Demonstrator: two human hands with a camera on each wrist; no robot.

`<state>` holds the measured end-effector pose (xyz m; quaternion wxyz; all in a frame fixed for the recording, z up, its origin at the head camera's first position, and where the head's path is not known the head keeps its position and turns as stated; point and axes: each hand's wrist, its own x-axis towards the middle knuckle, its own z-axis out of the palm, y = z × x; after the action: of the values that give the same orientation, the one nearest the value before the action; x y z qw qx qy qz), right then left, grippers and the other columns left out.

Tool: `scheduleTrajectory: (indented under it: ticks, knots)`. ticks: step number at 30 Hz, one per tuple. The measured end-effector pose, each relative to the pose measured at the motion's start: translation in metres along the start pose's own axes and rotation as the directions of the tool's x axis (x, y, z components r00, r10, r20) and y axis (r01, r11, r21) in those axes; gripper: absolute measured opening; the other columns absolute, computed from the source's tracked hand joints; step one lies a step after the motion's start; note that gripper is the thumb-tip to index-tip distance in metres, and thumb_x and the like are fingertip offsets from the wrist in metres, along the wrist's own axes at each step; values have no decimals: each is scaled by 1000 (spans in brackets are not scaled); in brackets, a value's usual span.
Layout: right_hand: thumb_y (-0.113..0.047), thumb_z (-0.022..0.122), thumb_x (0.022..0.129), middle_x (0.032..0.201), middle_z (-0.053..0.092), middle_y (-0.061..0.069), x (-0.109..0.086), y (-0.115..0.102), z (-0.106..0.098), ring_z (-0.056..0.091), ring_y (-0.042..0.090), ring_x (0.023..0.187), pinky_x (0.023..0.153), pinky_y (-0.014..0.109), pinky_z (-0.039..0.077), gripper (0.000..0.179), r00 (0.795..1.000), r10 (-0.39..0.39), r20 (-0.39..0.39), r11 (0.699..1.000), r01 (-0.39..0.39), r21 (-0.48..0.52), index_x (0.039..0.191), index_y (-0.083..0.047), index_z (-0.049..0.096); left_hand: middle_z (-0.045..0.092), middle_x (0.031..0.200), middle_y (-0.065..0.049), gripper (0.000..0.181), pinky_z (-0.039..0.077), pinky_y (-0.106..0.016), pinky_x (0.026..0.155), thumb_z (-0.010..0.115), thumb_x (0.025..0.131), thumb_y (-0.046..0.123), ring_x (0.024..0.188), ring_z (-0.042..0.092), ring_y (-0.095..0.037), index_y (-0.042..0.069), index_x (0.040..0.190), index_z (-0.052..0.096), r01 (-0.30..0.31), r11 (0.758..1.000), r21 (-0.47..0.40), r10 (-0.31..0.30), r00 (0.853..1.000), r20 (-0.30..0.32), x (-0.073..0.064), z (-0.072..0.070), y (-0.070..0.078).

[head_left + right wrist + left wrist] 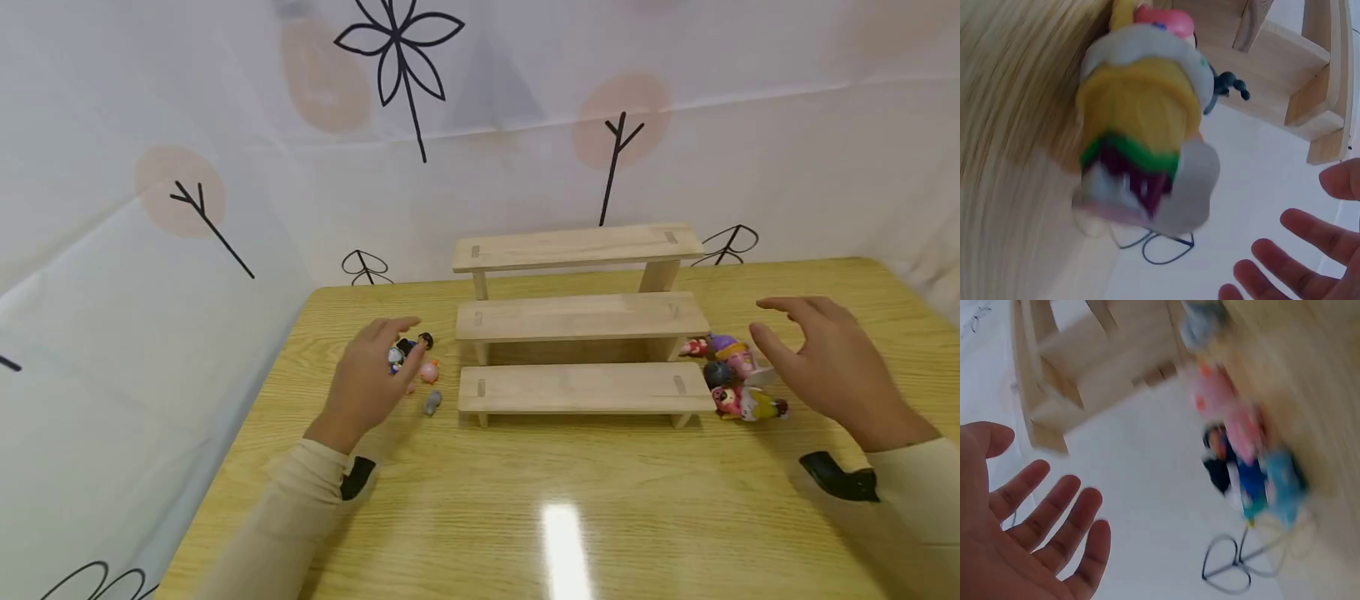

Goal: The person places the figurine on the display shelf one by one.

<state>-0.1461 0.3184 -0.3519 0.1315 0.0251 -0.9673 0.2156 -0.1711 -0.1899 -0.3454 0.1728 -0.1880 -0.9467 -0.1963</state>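
Observation:
My left hand (369,375) hovers over a cluster of small toy figures on the left of the table, its fingers relaxed and holding nothing. Among them are a pink figure (429,372), a grey one (432,402) and a dark-haired figure (1214,439). On the right, my right hand (832,358) is held above larger figures, fingers spread and apart from them. These include a purple-and-pink figure (738,360) and a yellow-skirted doll (761,404), which looms close in the right wrist view. Between the hands stands a three-step wooden shelf (585,387) with bare steps.
The wooden table (465,508) reaches back to a white patterned cloth (487,183) behind and at the left. A black strap piece (358,478) shows under the left wrist and another (838,478) beneath the right. Light reflects off the table's front.

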Motion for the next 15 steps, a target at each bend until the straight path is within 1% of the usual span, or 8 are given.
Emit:
scheduleTrajectory:
  ticks: [2, 3, 4, 6, 8, 10, 13, 15]
  knots:
    - [-33, 50, 104, 129, 49, 34, 0, -1, 1, 48, 51, 107, 78, 44, 46, 48, 999, 9, -36, 998, -7, 63, 134, 4, 54, 66, 111, -5, 34, 55, -39, 75, 59, 102, 32, 95, 65, -22, 13, 130, 63, -4, 997, -83, 5, 1000, 14, -1, 5, 11]
    - [-31, 51, 104, 126, 51, 33, 0, 0, 1, 51, 48, 103, 73, 37, 45, 45, 999, 7, -46, 997, -4, 80, 132, 4, 56, 66, 105, -3, 31, 54, -35, 68, 58, 102, 30, 87, 64, -19, 13, 127, 65, 10, 992, -124, -5, 999, 41, -1, 7, 16]
    - [-30, 51, 103, 123, 53, 32, 0, 1, 1, 52, 46, 101, 69, 31, 43, 44, 999, 6, -45, 995, -2, 98, 131, 4, 57, 65, 100, 0, 29, 52, -32, 64, 57, 103, 31, 82, 62, -16, 14, 126, 65, 32, 986, -162, -20, 997, 78, -2, 10, 20]
    - [-30, 51, 104, 120, 55, 30, 1, 6, 3, 54, 45, 101, 65, 25, 38, 44, 1000, 8, -13, 992, -6, 126, 132, 4, 57, 64, 95, 4, 29, 50, -28, 62, 55, 104, 32, 78, 60, -11, 15, 125, 64, 88, 970, -225, -54, 987, 153, -2, 15, 26]
    - [-31, 50, 104, 119, 57, 31, 3, 10, 5, 56, 46, 100, 64, 29, 41, 46, 999, 11, 35, 992, -15, 126, 133, 4, 55, 63, 92, 6, 30, 49, -28, 60, 55, 104, 34, 73, 58, -9, 16, 127, 62, 143, 955, -260, -83, 970, 228, -2, 20, 29]
    - [-32, 49, 105, 119, 58, 33, 4, 14, 9, 57, 45, 99, 62, 31, 43, 48, 996, 16, 93, 992, -28, 125, 135, 5, 53, 64, 91, 7, 35, 49, -28, 60, 56, 103, 36, 69, 58, -9, 16, 132, 59, 180, 945, -272, -99, 953, 288, -3, 24, 30]
    - [-35, 48, 106, 119, 58, 35, 5, 19, 14, 60, 44, 97, 60, 32, 46, 51, 986, 27, 164, 992, -47, 118, 136, 6, 51, 64, 89, 9, 45, 48, -29, 59, 59, 101, 39, 64, 57, -10, 18, 140, 53, 214, 940, -265, -109, 926, 361, -4, 30, 29]
    - [-38, 47, 106, 121, 57, 36, 5, 21, 17, 61, 45, 97, 61, 38, 50, 55, 978, 35, 205, 992, -59, 113, 137, 7, 49, 64, 88, 9, 51, 48, -29, 58, 60, 100, 42, 62, 57, -10, 20, 144, 48, 219, 941, -257, -104, 912, 398, -3, 33, 30]
